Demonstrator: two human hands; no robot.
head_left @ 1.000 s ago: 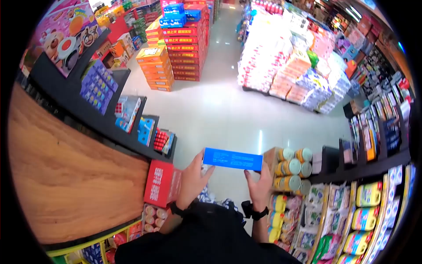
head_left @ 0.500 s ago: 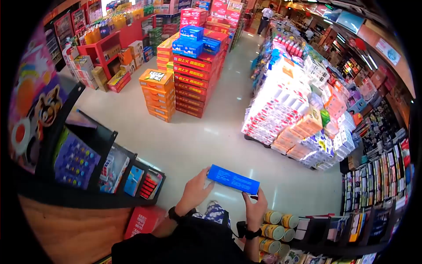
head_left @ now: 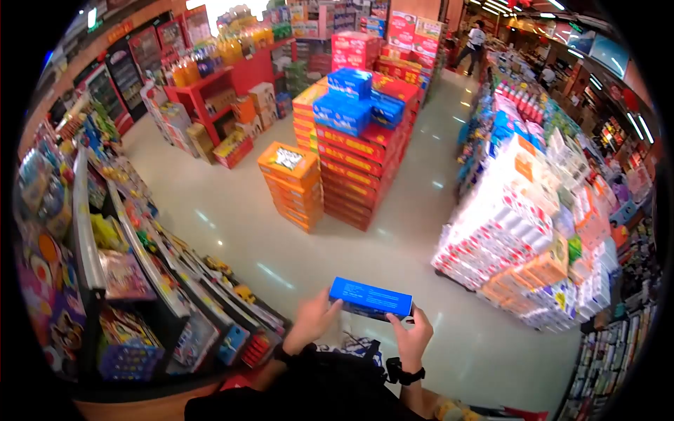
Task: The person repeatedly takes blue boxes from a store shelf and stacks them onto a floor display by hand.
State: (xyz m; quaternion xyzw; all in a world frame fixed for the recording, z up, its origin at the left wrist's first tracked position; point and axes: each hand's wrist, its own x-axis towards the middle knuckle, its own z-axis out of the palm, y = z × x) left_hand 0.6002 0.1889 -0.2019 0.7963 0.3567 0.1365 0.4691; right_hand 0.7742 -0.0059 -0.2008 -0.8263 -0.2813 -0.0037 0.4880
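A long blue box (head_left: 371, 297) with small pale print is held level in front of my body, between both hands. My left hand (head_left: 314, 319) grips its left end, with the thumb on the near side. At the right end, my right hand (head_left: 413, 333) holds the box with thumb and fingers. Dark bands circle both wrists. Below the box, a patterned cloth and my dark clothing show.
Stacked red cartons (head_left: 351, 168) topped with blue boxes stand ahead, beside orange cartons (head_left: 291, 186). White and pink packs (head_left: 491, 238) are piled at right. Shelves of goods (head_left: 130, 281) line the left. A person (head_left: 474, 43) is far back.
The view has tilted up and turned left, showing more of the left shelves and far aisle. Both hands still hold the blue box, which now shows a dark lower side.
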